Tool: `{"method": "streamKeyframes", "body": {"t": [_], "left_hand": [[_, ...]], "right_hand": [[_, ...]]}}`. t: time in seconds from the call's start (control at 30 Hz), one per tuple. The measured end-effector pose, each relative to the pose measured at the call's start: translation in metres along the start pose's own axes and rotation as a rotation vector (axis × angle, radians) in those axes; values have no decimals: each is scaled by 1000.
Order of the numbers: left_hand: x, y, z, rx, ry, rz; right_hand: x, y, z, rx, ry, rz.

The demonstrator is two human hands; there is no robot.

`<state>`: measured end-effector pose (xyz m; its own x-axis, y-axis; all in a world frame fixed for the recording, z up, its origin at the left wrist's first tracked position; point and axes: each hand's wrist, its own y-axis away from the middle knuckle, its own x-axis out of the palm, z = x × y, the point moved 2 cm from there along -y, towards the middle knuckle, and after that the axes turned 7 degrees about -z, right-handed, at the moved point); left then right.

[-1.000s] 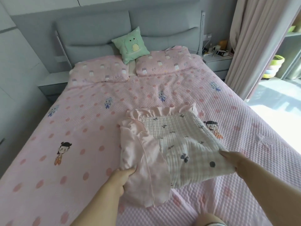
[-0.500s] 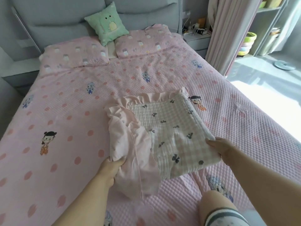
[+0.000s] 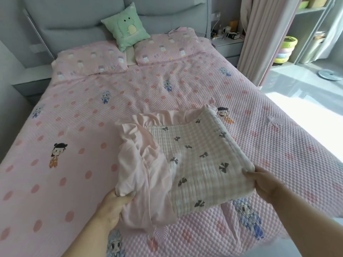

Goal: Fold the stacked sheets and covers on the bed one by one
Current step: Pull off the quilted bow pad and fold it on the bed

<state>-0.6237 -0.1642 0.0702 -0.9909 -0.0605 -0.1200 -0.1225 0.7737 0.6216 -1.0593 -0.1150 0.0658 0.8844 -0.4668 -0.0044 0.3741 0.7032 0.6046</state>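
- We hold a folded quilted cover (image 3: 200, 160) over the near half of a pink bed (image 3: 92, 127), its checked cream face printed with small dark bows.
- Our left hand (image 3: 115, 206) grips the cover's near left corner, fingers curled into a bunch of the plain pink ruffled edge (image 3: 141, 164), which hangs in loose folds below the hand.
- Our right hand (image 3: 263, 184) pinches the near right corner, thumb on top and fingers tucked under the cloth; that corner is lifted clear of the bed.
- The cover's far edge lies on the bedspread, its ruffle just beside a cartoon figure (image 3: 225, 115) printed there; the near edge sags between our two hands.
- The bedspread is pink and quilted, with coral dots and more cartoon figures, one (image 3: 56, 154) well to the left of the cover.
- Two pink pillows (image 3: 89, 61) lie at the head of the bed, and a green cushion (image 3: 126, 28) leans tilted against the grey headboard (image 3: 74, 17) between them.
- A nightstand (image 3: 228, 45) stands to the right of the headboard, with small items on top too blurred to name.
- A pale curtain (image 3: 259, 38) hangs beside the nightstand, and grey shelves (image 3: 313, 25) stand beyond it.
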Motion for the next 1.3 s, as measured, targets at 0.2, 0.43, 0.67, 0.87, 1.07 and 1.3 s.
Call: {"method": "streamKeyframes", "body": {"t": [0.2, 0.43, 0.67, 0.87, 1.07, 1.3], "left_hand": [[3, 30, 16, 18, -79, 21], [6, 74, 39, 60, -7, -8], [-5, 98, 78, -32, -4, -43], [3, 109, 80, -16, -41, -14], [6, 116, 69, 53, 15, -3], [13, 108, 65, -35, -147, -93]], "right_hand": [[-31, 6, -14, 1, 286, -88], [-55, 26, -21, -81, -21, 38], [-88, 47, -55, 122, 93, 66], [-76, 57, -47, 81, 185, 124], [-82, 61, -40, 37, 40, 235], [-76, 46, -48, 42, 274, 20]]}}
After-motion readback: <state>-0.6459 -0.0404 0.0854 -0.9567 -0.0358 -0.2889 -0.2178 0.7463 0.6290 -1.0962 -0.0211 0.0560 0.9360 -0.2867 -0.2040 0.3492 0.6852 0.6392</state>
